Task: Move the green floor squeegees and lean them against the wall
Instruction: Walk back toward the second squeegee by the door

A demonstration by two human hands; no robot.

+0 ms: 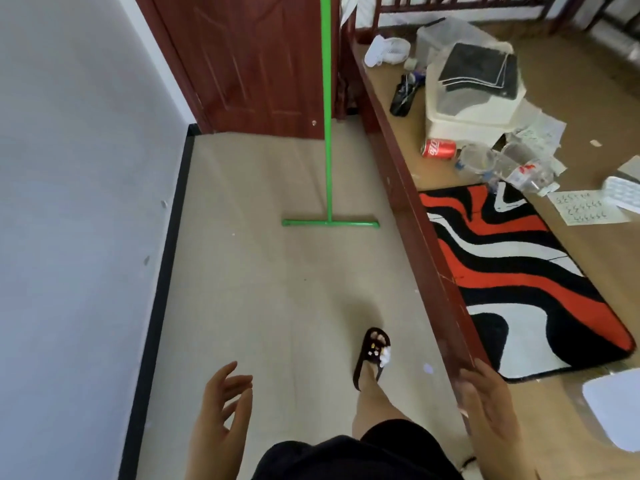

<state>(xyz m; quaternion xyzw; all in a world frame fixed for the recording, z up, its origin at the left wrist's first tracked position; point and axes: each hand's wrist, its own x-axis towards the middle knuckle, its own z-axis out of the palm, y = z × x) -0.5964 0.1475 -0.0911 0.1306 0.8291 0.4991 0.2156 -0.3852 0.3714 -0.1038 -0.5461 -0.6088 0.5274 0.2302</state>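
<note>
- One green floor squeegee (327, 133) in view, top centre of frame: blade flat on the floor (263, 289), handle running up out of frame against the dark red door (249, 64). Can't see where its top rests.
- Only this squeegee visible; any others are out of frame.
- My left hand (221, 407), bottom centre-left, is empty, fingers spread loosely, palm turned inward. Reads as mid-stride swing, not a reach.
- My right hand (485, 403), bottom right, is open and flat on the corner of the dark red bed frame (408, 209), holding nothing. Probably steadying me along the narrow gap.
- One foot in a black sandal (372, 351) forward, lower centre, toes pointing at the squeegee.
- Grey-white wall (76, 202) fills the left side, black baseboard (166, 258) along its foot. Likely lean target, well apart from the squeegee.
- Bed platform on the right holds a red-black-white rug (512, 271), red soda can (438, 149), plastic bottles (519, 171), white lidded bin (474, 95). Not task items.
- Judgement: approach phase, squeegee not yet grasped. Floor between me and it looks clear.
- Risk: the long handle could tip or knock the door when lifted.
</note>
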